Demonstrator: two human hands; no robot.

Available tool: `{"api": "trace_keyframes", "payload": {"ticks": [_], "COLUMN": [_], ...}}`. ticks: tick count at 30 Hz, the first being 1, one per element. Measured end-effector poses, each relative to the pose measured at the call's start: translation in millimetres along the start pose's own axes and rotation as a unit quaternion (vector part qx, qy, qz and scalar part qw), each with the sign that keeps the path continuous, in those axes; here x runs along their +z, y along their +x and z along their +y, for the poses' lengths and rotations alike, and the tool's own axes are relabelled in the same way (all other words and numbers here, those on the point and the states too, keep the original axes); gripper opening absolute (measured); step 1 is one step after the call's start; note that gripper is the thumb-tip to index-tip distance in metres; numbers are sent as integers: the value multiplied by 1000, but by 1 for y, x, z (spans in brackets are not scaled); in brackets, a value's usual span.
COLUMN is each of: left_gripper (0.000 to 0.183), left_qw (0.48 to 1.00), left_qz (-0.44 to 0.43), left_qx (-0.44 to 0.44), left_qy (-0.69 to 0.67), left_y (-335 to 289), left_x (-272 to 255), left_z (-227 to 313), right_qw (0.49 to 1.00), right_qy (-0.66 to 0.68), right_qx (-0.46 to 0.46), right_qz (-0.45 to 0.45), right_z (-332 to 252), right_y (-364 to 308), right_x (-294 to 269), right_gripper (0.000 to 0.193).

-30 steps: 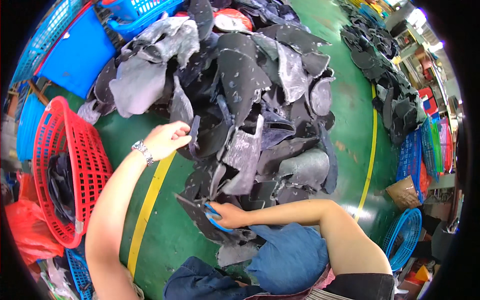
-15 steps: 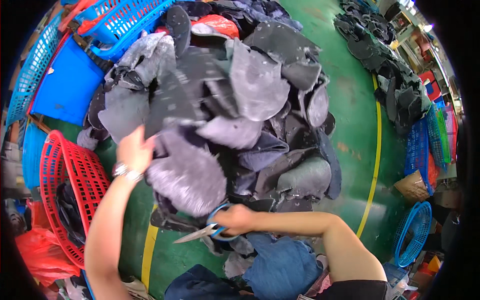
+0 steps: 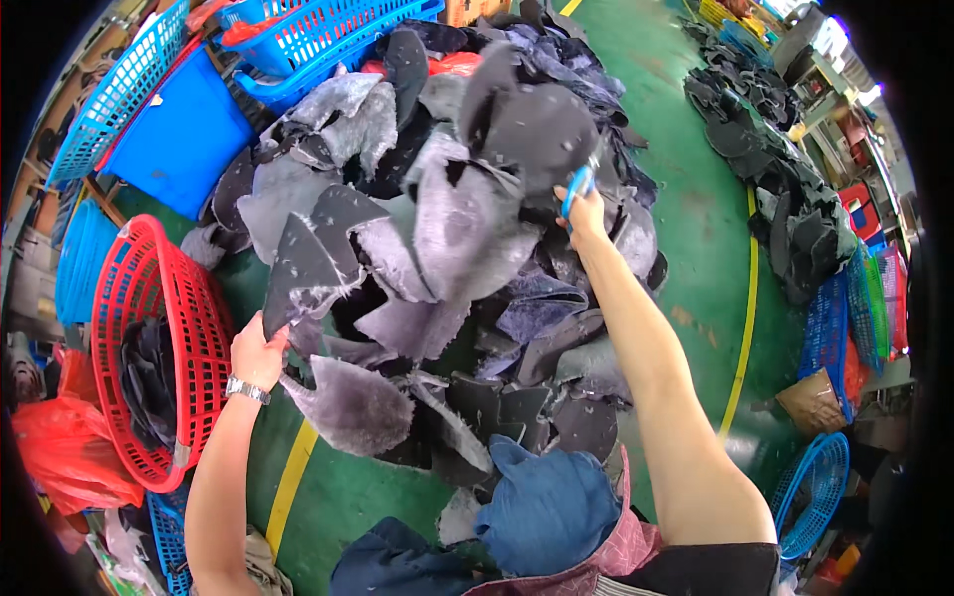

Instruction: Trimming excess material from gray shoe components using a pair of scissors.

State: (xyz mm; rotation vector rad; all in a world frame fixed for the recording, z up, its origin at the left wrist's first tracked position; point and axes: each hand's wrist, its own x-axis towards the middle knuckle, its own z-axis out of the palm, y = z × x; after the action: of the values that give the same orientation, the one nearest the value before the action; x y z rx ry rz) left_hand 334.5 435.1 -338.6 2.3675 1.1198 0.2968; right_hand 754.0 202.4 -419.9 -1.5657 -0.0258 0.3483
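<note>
Pinching the lower corner of a dark piece [image 3: 303, 263], the left grip [image 3: 258, 356] has its fingers drawn in, and they hide that corner. The rest of the piece stretches up and to the right from the fingers, over a pile of gray pieces [image 3: 447, 223]; its far edge is hard to make out among them. The right grip [image 3: 584, 211] is closed around the blue handles of a pair of scissors [image 3: 578, 189], above the pile's right side. The blades are blurred, so whether they stand apart I cannot tell. Just left of the left grip stands a red basket [image 3: 206, 343], its dark contents partly hidden by its wall. The upper edge cuts off a blue basket [image 3: 333, 50].
</note>
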Motion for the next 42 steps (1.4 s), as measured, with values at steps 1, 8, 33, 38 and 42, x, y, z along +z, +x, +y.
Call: {"api": "trace_keyframes", "payload": {"ticks": [1, 8, 33, 38, 42], "left_gripper": [20, 70, 44, 51, 58], "left_qw": [1000, 984, 855, 864, 863], "left_qz": [-2, -4, 370, 385, 429], "left_qx": [8, 21, -172, -216, -256], "left_qy": [-4, -180, -322, -243, -78], "left_y": [-1, -35, -102, -126, -138], "left_x": [3, 8, -253, -262, -253], "left_z": [-6, 51, -273, -293, -282], "right_qw": [969, 848, 820, 860, 994], "right_qy": [-159, -381, -486, -443, 9], "right_qx": [-186, -360, -286, -191, 102], "right_qz": [25, -85, -97, 166, -22], "right_z": [-13, -129, -56, -4, 6], "right_y": [7, -147, -114, -42, -25], "right_x": [0, 95, -12, -73, -79], "right_gripper": [42, 27, 46, 37, 25]}}
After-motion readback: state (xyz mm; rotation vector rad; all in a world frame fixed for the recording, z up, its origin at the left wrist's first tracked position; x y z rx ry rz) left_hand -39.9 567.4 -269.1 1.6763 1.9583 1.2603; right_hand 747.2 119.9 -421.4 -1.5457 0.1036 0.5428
